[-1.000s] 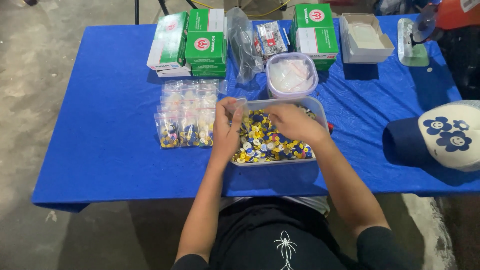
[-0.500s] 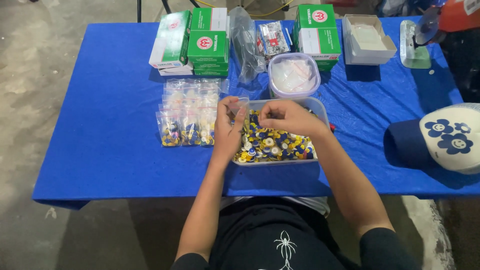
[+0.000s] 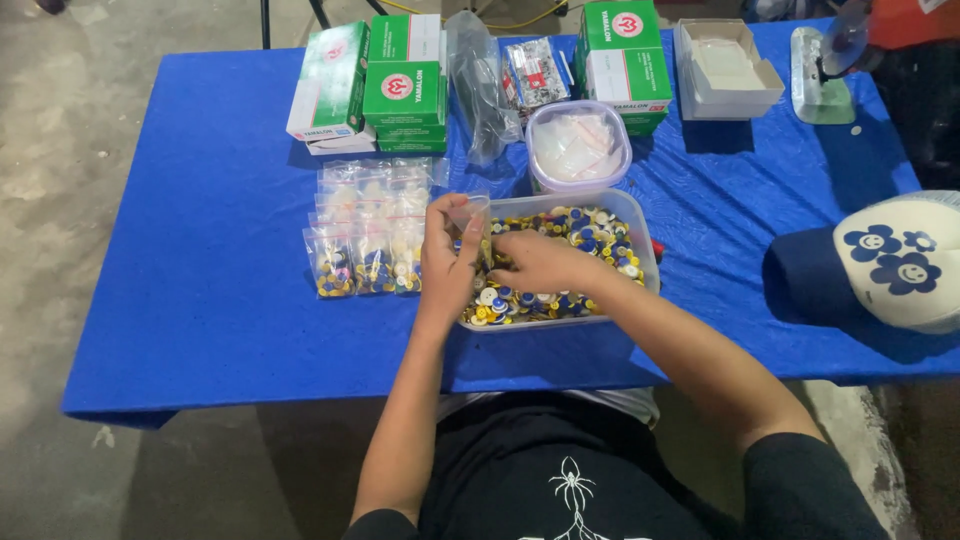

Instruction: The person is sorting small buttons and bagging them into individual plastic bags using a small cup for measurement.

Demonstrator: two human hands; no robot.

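Observation:
A clear plastic tub full of small yellow, blue and white buttons sits on the blue table in front of me. My left hand holds a small clear plastic bag upright at the tub's left edge. My right hand rests in the buttons with its fingers pinched together right beside the bag's mouth. To the left of the tub lie rows of small filled bags with buttons in them.
Green and white boxes stand at the back, with a round lidded tub, a crumpled clear bag and an open white box. A cap with flower faces lies at the right. Another person stands at the far right corner.
My right hand has dropped from above the tub into the buttons and come close to the bag. The left hand has kept the bag at the tub's left edge.

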